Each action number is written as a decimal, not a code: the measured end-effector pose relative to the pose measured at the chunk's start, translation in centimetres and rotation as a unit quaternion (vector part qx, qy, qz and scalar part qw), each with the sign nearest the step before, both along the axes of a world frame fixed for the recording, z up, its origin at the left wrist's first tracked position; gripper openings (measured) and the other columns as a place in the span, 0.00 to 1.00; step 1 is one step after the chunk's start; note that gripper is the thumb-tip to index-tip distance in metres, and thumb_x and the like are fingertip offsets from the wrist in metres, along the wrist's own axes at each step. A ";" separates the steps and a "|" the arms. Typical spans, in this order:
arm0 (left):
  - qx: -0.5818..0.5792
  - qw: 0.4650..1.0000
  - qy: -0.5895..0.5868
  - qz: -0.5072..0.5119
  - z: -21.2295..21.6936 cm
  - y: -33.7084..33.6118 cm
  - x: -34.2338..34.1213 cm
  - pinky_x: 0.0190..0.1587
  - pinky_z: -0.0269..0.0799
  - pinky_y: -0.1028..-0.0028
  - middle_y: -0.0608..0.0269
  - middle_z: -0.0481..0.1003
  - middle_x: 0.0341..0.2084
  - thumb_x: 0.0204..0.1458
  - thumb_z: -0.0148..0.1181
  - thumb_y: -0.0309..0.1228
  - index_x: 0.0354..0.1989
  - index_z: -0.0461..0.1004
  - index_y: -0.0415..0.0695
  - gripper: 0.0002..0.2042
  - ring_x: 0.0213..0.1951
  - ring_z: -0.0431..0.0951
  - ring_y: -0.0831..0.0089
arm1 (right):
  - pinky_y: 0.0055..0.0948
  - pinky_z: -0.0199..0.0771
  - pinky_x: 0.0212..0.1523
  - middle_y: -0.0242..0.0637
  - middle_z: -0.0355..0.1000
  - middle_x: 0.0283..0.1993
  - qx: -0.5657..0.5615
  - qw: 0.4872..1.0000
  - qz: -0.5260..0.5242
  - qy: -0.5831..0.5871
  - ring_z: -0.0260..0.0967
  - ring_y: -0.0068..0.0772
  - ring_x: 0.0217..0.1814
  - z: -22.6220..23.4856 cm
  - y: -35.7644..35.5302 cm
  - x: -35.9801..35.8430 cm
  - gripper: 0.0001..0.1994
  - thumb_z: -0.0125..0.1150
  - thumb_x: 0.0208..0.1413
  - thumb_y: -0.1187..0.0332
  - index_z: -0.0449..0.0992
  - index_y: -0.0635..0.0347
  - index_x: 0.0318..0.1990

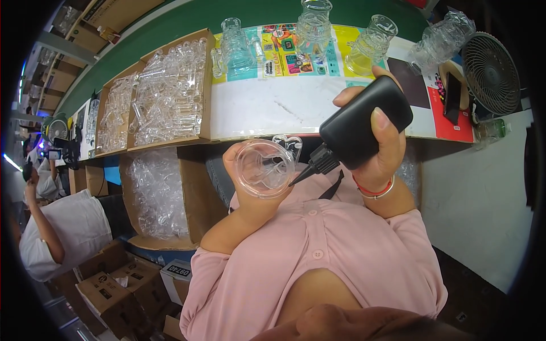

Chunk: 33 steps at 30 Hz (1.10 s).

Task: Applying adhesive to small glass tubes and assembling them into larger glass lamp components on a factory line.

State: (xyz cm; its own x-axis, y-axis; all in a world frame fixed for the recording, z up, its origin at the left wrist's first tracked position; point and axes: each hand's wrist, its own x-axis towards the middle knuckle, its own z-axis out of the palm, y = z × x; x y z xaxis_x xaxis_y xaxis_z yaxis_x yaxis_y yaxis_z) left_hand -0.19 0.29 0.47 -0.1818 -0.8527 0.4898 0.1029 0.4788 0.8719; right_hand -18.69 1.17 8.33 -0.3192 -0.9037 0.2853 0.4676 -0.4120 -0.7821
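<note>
Behind, the workbench (256,108) carries glass jars. Left hand (244,187) grips a clear glass piece (264,168) before the chest; right hand (381,142) squeezes a black nozzle bottle (361,122), tip touching its rim.

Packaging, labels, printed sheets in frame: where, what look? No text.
Printed sheet: on the bench under the glass jars, teal, yellow and pink panels.
Red card: bench, right end, by the fan.
Open cartons: bench left, brown, full of clear glass tubes.
Carton: below the bench edge, brown, clear-bag liner.
Small boxes: floor, lower left, brown with dark labels.
White label: on a box, lower left, rectangular.
</note>
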 end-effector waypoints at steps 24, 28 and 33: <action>0.001 0.999 -0.016 -0.031 0.4 0.0 -0.1 0.50 0.70 0.68 0.57 0.64 0.47 0.28 0.73 0.18 0.56 0.50 0.45 0.44 0.49 0.69 0.67 | 0.28 0.77 0.36 0.54 0.72 0.39 -0.035 0.992 -0.033 0.121 0.72 0.34 0.36 -0.4 0.6 0.5 0.32 0.54 0.54 0.60 0.49 0.64 0.61; 0.001 1.000 -0.012 -0.024 0.3 0.1 0.0 0.49 0.70 0.69 0.57 0.65 0.47 0.28 0.73 0.18 0.56 0.50 0.44 0.44 0.48 0.70 0.67 | 0.28 0.77 0.36 0.54 0.72 0.39 -0.035 0.991 -0.042 0.125 0.72 0.33 0.35 -0.4 0.8 0.7 0.32 0.54 0.54 0.60 0.49 0.64 0.61; -0.007 0.999 -0.032 -0.017 0.4 0.2 0.1 0.49 0.70 0.69 0.57 0.66 0.46 0.29 0.72 0.18 0.56 0.50 0.43 0.44 0.47 0.71 0.68 | 0.28 0.77 0.36 0.54 0.72 0.39 -0.038 0.992 -0.048 0.113 0.72 0.33 0.35 -0.4 0.6 0.4 0.32 0.54 0.54 0.60 0.49 0.64 0.62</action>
State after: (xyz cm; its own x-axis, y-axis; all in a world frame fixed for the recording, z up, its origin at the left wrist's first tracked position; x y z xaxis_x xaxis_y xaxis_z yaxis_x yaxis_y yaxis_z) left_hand -0.10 0.45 0.89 -0.2421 -0.8382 0.4886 0.0627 0.4890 0.8700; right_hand -18.30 1.80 7.90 -0.3224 -0.8454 0.4259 0.2402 -0.5082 -0.8270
